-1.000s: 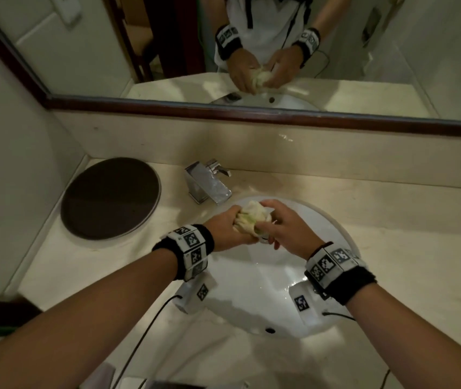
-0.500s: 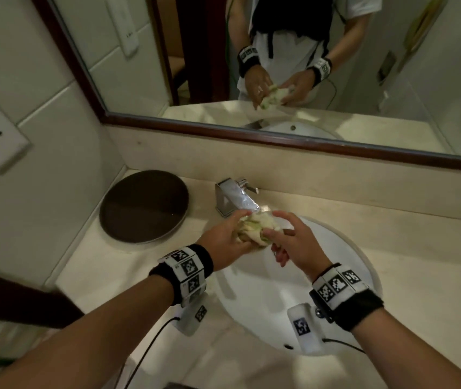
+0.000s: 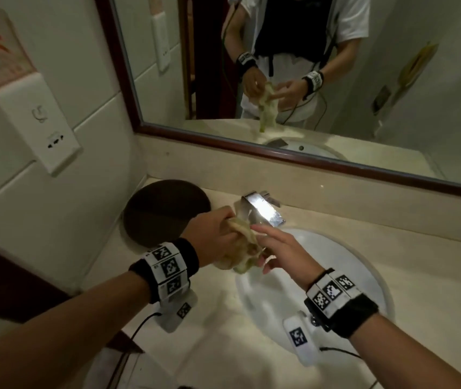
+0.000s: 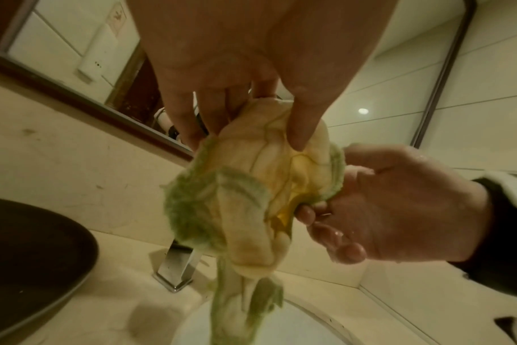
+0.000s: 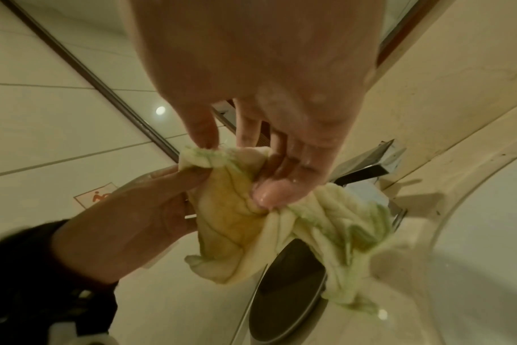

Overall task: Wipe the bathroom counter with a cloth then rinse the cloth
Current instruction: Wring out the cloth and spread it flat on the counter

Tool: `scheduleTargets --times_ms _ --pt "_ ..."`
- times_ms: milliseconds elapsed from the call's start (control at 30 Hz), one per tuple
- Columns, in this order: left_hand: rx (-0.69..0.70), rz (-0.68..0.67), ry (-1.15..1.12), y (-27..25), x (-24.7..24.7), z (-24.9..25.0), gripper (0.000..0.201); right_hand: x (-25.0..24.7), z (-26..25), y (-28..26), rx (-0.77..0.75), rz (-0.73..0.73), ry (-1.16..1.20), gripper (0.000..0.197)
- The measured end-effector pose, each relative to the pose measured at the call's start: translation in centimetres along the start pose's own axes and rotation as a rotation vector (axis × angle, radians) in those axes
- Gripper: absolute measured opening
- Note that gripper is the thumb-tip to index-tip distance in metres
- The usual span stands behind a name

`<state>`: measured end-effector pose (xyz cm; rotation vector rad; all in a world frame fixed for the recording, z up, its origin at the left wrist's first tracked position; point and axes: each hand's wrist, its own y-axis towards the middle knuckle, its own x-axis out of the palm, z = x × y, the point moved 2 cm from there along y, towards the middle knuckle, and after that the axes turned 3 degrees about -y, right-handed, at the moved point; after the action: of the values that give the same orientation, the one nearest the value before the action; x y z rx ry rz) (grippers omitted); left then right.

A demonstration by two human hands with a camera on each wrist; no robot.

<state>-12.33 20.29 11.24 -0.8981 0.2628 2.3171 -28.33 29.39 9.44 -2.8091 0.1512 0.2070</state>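
Note:
A wet, twisted cloth (image 3: 244, 248), pale yellow with green fringe, hangs between both hands over the left rim of the white sink (image 3: 364, 276), just in front of the chrome faucet (image 3: 263, 210). My left hand (image 3: 215, 231) grips its upper end, thumb and fingers curled round the bunch (image 4: 251, 198). My right hand (image 3: 277, 248) pinches the cloth's side (image 5: 236, 221) between thumb and fingertips, the other fingers loosely extended. A tail of cloth dangles toward the basin. No water is visibly running. The beige counter (image 3: 434, 276) surrounds the sink.
A dark round tray (image 3: 164, 209) lies on the counter left of the faucet, close to my left hand. A framed mirror (image 3: 307, 158) runs along the backsplash. A wall socket plate (image 3: 55, 141) sits on the tiled left wall.
Both hands lifted the cloth up and leftward from over the basin. The tight ball has loosened and now hangs in a tail. My right fingers have spread out.

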Motion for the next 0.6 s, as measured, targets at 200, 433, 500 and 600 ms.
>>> scheduleTargets --times_ms 200,433,500,600 --pt "0.029 -0.014 0.043 0.0 -2.3 -0.6 0.017 2.2 -0.3 0.7 -0.056 -0.01 -0.188 0.053" --pt "0.095 -0.076 0.117 -1.3 -3.4 -2.2 0.017 4.2 -0.4 1.4 -0.284 0.189 -0.591 0.029" --pt "0.09 -0.05 0.115 -1.2 -4.0 -3.0 0.021 5.0 -1.3 0.9 -0.277 0.181 -0.538 0.024" --pt "0.086 -0.005 0.09 -1.1 -5.1 -3.9 0.02 5.5 -1.5 0.8 -0.24 0.224 -0.485 0.028"
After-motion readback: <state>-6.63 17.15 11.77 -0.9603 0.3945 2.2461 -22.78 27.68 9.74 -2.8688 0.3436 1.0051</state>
